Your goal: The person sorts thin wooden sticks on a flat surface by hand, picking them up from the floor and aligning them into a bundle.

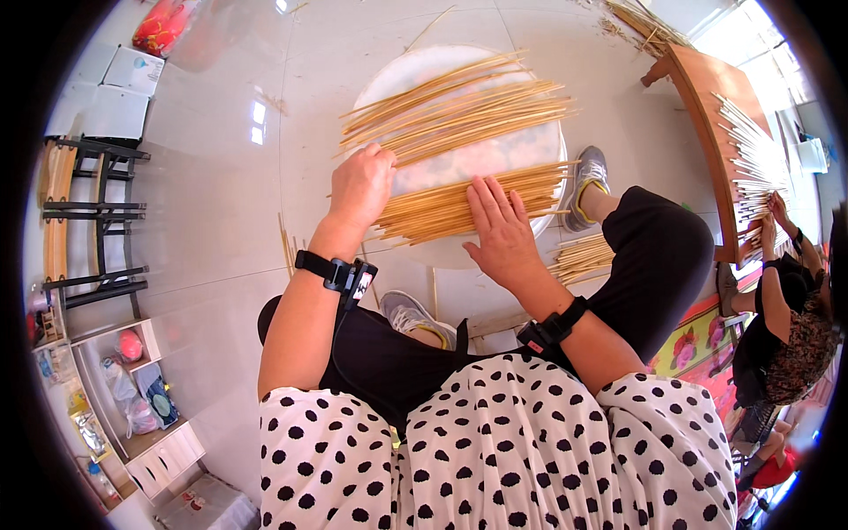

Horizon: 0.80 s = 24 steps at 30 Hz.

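Thin bamboo sticks lie in two heaps on a round white tray (415, 75): a far heap (459, 110) and a near heap (442, 212). My left hand (360, 184) rests curled at the left end of the near heap, fingers around some sticks. My right hand (502, 228) lies flat, fingers spread, palm down on the near heap. Both wrists wear black straps.
More sticks (579, 256) lie by my right knee. A wooden board (707, 115) at the right carries pale sticks, and another person (786, 309) works there. A black rack (97, 212) stands at left, shelves (132, 397) at lower left. The floor is glossy tile.
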Tool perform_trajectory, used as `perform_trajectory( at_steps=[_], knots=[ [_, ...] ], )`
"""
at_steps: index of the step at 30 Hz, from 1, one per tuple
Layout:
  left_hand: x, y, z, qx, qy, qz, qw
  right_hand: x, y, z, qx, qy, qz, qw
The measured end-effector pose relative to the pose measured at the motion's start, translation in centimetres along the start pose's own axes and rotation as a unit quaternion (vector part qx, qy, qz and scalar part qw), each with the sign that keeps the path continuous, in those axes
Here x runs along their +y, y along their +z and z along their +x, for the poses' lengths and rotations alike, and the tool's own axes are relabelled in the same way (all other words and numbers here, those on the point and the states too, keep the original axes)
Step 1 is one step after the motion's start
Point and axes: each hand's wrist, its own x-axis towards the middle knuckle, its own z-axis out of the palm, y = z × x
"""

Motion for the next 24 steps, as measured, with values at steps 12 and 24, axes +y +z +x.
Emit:
perform_trajectory(
  at_steps=[12,24],
  knots=[
    [1.6,-0.9,0.0,-0.043,0.087,-0.108,0.989,0.0,0.0,0.0,0.014,-0.009,-0.002,1.000],
    [1.5,-0.6,0.2,-0.082,0.120,-0.140,0.979,0.1,0.1,-0.1,0.007,-0.004,-0.007,1.000]
  ],
)
